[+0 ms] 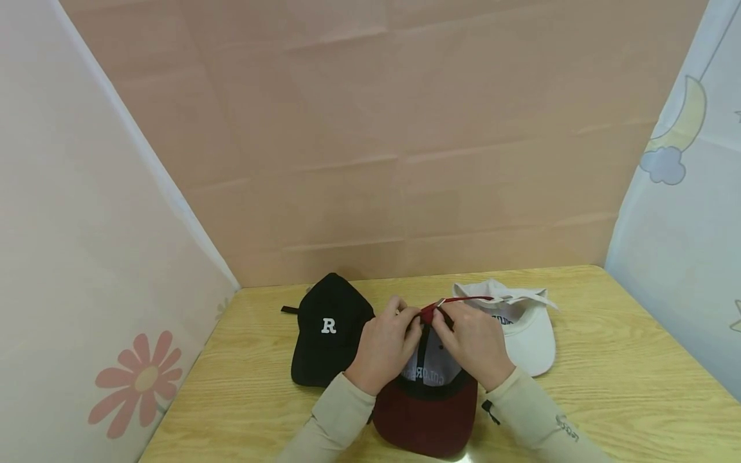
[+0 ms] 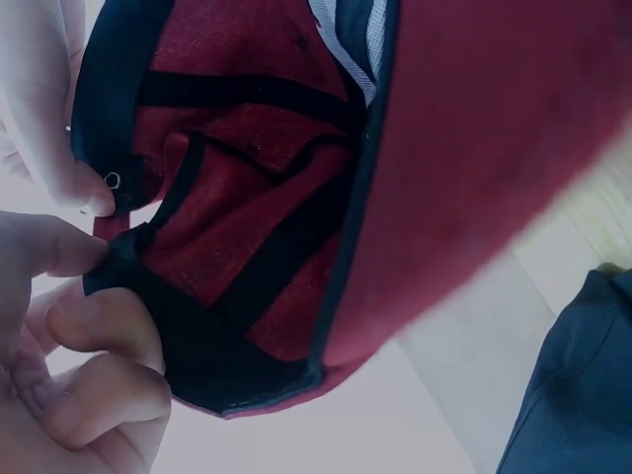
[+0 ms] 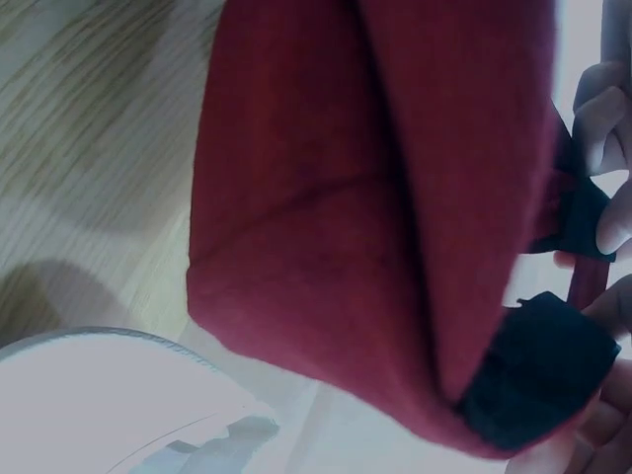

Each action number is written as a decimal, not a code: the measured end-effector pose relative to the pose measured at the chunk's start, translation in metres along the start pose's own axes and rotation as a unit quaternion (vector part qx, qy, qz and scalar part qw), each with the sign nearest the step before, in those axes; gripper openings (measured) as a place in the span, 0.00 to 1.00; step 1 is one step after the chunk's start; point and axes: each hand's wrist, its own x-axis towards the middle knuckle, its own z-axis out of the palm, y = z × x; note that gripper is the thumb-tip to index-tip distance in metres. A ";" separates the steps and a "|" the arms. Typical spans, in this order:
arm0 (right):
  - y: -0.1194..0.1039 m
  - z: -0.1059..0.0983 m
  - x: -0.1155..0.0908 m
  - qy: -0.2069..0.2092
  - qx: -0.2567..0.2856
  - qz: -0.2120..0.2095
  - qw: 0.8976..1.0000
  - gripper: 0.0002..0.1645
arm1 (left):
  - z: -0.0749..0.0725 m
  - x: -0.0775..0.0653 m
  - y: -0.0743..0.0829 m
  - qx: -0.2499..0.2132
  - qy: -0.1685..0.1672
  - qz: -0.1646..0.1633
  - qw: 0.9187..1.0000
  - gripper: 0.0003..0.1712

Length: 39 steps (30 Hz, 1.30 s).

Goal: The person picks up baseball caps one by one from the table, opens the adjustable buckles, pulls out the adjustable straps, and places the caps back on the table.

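A dark red baseball cap (image 1: pixel 428 421) is held with its brim toward me and its dark-lined inside showing. My left hand (image 1: pixel 384 347) pinches the black-banded back edge on one side of the adjuster opening. On the other side, my right hand (image 1: pixel 476 341) pinches the edge by the metal buckle (image 1: pixel 441 302). From there the thin red strap (image 1: pixel 470 298) sticks out to the right. In the left wrist view, a short piece of red strap (image 2: pixel 112 225) spans between the two hands' fingertips. The cap's red crown (image 3: pixel 306 217) fills much of the right wrist view.
To the left stands a black cap (image 1: pixel 347 344) with a white letter R, its strap pointing left. A white cap (image 1: pixel 532 344) lies behind my right hand, opening up. All are on a wood-grain table (image 1: pixel 608 360), with a pinkish backdrop (image 1: pixel 405 161) and printed side panels around it.
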 end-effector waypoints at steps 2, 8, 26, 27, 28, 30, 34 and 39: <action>0.000 0.000 0.000 0.000 0.000 0.000 1.000 0.15 | 0.000 -0.001 0.001 -0.004 0.005 -0.003 1.000 0.08; 0.000 0.000 0.000 0.002 0.001 0.007 1.000 0.12 | -0.001 -0.001 0.004 -0.003 0.015 -0.021 1.000 0.09; 0.002 0.001 -0.002 0.008 -0.006 0.014 1.000 0.08 | 0.001 -0.001 0.006 -0.028 0.015 -0.053 0.998 0.09; 0.002 0.001 -0.002 0.008 -0.007 0.015 1.000 0.08 | 0.001 -0.001 0.006 -0.029 0.014 -0.053 0.998 0.09; 0.003 0.001 -0.002 0.009 -0.009 0.016 1.000 0.09 | 0.001 -0.001 0.006 -0.030 0.013 -0.053 0.998 0.09; 0.003 0.001 -0.001 0.009 -0.012 0.018 1.000 0.09 | 0.000 -0.001 0.006 -0.032 0.010 -0.054 0.998 0.10; 0.003 0.001 -0.001 0.009 -0.015 0.021 1.000 0.10 | -0.001 -0.001 0.006 -0.035 0.009 -0.055 0.998 0.09; 0.003 0.000 -0.001 0.002 -0.013 0.031 0.999 0.09 | -0.001 -0.001 0.006 -0.031 0.009 -0.053 0.998 0.09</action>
